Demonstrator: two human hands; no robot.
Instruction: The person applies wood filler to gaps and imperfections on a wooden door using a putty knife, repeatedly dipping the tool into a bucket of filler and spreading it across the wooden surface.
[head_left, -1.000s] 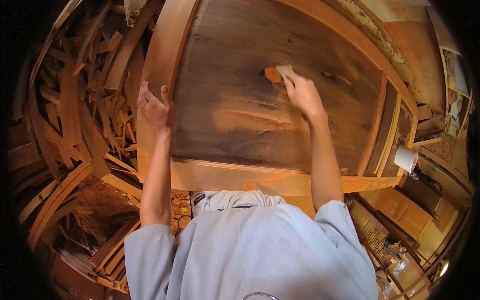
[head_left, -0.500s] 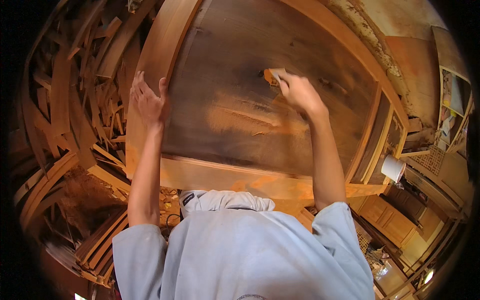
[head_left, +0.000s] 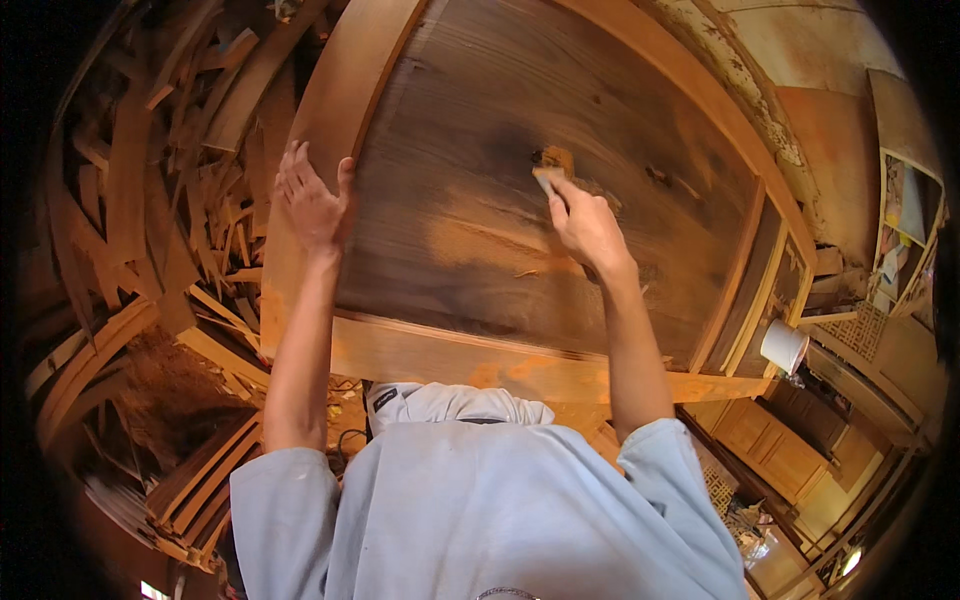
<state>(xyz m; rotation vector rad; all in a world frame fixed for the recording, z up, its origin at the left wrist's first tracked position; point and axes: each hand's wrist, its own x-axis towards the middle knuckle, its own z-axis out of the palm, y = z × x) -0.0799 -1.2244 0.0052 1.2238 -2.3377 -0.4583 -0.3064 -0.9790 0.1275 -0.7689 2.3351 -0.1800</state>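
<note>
A large dark wood panel point(head_left: 450, 130) lies in front of me inside a lighter wooden frame point(head_left: 345, 90). My right hand point(head_left: 588, 228) is closed around a putty knife point(head_left: 546, 178), whose pale flat blade is at a patch of orange-brown filler point(head_left: 556, 158) on the panel. Beside that patch the wood shows a small dark spot. Nearer to me, a broad orange smear point(head_left: 475, 238) of filler or dust covers the panel's grain. My left hand point(head_left: 316, 208) rests over the left frame rail with its fingers stretched and the thumb apart, holding nothing.
Loose wood offcuts point(head_left: 130, 190) are heaped along the left, with stacked boards point(head_left: 205, 490) at the lower left. A white tub point(head_left: 785, 345) stands by the frame's right corner. Wooden cabinet doors point(head_left: 770, 440) lie at the lower right, and a shelf unit point(head_left: 910, 220) stands at the far right.
My right hand has drawn the putty knife slightly down toward me, uncovering more of the filler patch. My left hand stays on the frame rail; the whole view has shifted a little.
</note>
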